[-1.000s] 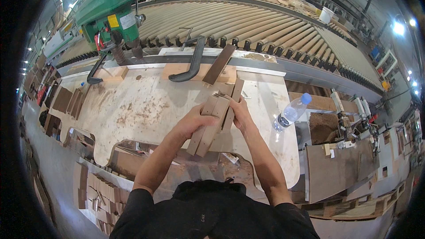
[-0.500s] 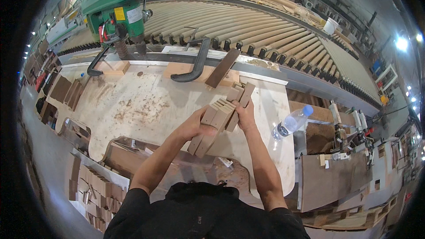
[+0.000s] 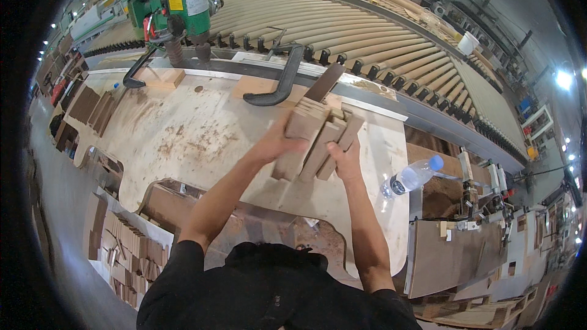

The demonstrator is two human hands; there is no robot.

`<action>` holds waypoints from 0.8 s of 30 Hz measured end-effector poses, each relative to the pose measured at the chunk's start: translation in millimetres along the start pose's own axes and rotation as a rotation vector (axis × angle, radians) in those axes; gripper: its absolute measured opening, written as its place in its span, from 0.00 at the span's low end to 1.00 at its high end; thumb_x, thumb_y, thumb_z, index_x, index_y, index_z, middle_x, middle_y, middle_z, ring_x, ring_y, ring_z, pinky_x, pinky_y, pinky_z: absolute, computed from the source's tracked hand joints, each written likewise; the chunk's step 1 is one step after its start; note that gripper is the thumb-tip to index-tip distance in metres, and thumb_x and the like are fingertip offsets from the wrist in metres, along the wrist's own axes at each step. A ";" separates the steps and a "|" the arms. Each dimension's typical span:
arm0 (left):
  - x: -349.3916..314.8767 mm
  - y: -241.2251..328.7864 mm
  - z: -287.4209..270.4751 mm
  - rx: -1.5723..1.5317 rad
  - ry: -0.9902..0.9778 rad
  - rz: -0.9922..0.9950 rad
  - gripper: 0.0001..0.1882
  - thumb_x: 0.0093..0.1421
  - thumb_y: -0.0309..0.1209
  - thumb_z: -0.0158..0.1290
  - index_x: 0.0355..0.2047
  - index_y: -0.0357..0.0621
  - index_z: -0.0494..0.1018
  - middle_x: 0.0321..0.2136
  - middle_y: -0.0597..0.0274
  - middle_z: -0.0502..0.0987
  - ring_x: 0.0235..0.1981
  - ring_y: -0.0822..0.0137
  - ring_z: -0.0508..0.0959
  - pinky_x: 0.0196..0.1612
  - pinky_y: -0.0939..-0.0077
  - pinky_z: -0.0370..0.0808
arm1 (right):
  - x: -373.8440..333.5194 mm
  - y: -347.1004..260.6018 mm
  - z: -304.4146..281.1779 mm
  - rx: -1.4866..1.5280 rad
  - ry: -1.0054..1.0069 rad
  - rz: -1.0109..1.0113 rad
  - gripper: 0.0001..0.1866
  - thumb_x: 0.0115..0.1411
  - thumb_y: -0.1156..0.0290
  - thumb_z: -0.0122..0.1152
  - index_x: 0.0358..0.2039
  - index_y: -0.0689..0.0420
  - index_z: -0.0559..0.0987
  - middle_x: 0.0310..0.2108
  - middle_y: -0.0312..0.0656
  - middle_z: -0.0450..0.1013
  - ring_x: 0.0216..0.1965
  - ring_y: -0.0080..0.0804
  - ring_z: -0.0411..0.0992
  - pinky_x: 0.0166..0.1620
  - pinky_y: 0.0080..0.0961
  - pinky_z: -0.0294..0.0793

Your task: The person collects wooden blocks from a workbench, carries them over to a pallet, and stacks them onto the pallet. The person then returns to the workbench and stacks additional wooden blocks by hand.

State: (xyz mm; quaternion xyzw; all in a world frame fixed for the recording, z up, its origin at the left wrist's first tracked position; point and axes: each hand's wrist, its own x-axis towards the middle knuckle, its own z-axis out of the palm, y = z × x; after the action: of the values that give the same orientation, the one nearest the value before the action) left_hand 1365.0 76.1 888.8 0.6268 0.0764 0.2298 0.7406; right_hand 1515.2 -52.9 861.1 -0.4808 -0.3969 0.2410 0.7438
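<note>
A bundle of short wooden strips (image 3: 304, 127), brown-faced with pale ends, is upright between my hands over the front part of the pale workbench top (image 3: 214, 165). My left hand (image 3: 282, 142) presses along the bundle's left side, its thumb across the near face. On the right, my right hand (image 3: 346, 157) is closed around several more strips (image 3: 335, 135), its thumb on their near side. The two groups stand side by side, almost touching. Just behind them a single dark wooden strip (image 3: 325, 83) slants up by the black clamp (image 3: 282, 79). Some fingertips are hidden behind the wood.
A green drill press (image 3: 177, 0) stands at the back left, near a second clamp (image 3: 136, 73). Behind the bench runs a roller conveyor (image 3: 342, 30). To the right is a plastic bottle (image 3: 411, 177). Stacked wood pieces (image 3: 131, 256) lie at the lower left.
Both bundles have turned more upright and drawn side by side. My left hand has shifted up along its bundle, and the view has moved slightly.
</note>
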 end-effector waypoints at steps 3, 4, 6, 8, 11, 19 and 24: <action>6.5 -14.8 -1.2 -0.008 -0.070 0.067 0.54 0.41 0.29 0.69 0.63 0.43 0.45 0.56 0.59 0.61 0.58 0.66 0.60 0.60 0.70 0.57 | 0.5 -17.1 3.4 -0.167 -0.049 -0.046 0.47 0.42 0.55 0.72 0.57 0.62 0.58 0.49 0.43 0.64 0.50 0.31 0.65 0.52 0.29 0.66; 4.7 -17.8 -3.2 0.021 -0.093 0.125 0.55 0.41 0.29 0.69 0.64 0.43 0.44 0.56 0.59 0.60 0.59 0.66 0.59 0.60 0.70 0.56 | -0.1 -21.8 5.6 -0.168 -0.080 -0.045 0.48 0.40 0.56 0.72 0.58 0.62 0.57 0.49 0.43 0.64 0.50 0.31 0.64 0.53 0.29 0.65; -0.8 -19.7 -6.6 0.045 -0.115 0.177 0.56 0.40 0.28 0.69 0.64 0.43 0.43 0.57 0.59 0.59 0.59 0.66 0.58 0.60 0.70 0.56 | -2.9 -29.5 10.4 -0.159 -0.140 -0.108 0.52 0.37 0.61 0.73 0.59 0.62 0.53 0.50 0.43 0.62 0.51 0.32 0.63 0.55 0.31 0.64; -8.9 -16.5 -9.6 0.171 -0.166 0.209 0.59 0.40 0.31 0.70 0.64 0.43 0.40 0.58 0.58 0.57 0.60 0.65 0.56 0.61 0.69 0.55 | -11.0 -24.5 6.5 -0.189 -0.177 -0.154 0.52 0.37 0.62 0.72 0.59 0.62 0.53 0.51 0.43 0.61 0.52 0.33 0.63 0.55 0.32 0.63; -20.7 -37.4 -19.8 0.231 -0.174 0.073 0.60 0.39 0.33 0.71 0.64 0.42 0.40 0.58 0.57 0.56 0.60 0.64 0.55 0.61 0.67 0.55 | -27.0 -7.4 5.9 -0.279 -0.238 -0.179 0.50 0.38 0.67 0.69 0.59 0.62 0.51 0.52 0.45 0.59 0.54 0.34 0.61 0.56 0.34 0.62; -16.5 -38.6 -11.3 0.349 -0.178 0.172 0.59 0.38 0.35 0.72 0.62 0.42 0.42 0.56 0.56 0.58 0.59 0.64 0.57 0.61 0.67 0.54 | -33.6 15.6 9.4 -0.014 -0.209 -0.046 0.63 0.32 0.49 0.79 0.60 0.59 0.46 0.54 0.45 0.57 0.57 0.34 0.59 0.58 0.33 0.61; -19.9 -36.9 -14.2 0.304 -0.180 0.145 0.59 0.37 0.35 0.72 0.62 0.42 0.42 0.56 0.57 0.57 0.60 0.65 0.56 0.61 0.68 0.54 | -41.5 21.5 17.1 0.052 -0.108 -0.074 0.68 0.32 0.43 0.76 0.63 0.58 0.42 0.56 0.45 0.55 0.59 0.36 0.57 0.59 0.35 0.59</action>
State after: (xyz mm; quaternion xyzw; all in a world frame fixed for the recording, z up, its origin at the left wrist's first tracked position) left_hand 1350.7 76.1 846.9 0.7534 -0.0018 0.2114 0.6226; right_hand 1478.0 -65.6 830.5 -0.4328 -0.4474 0.2491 0.7419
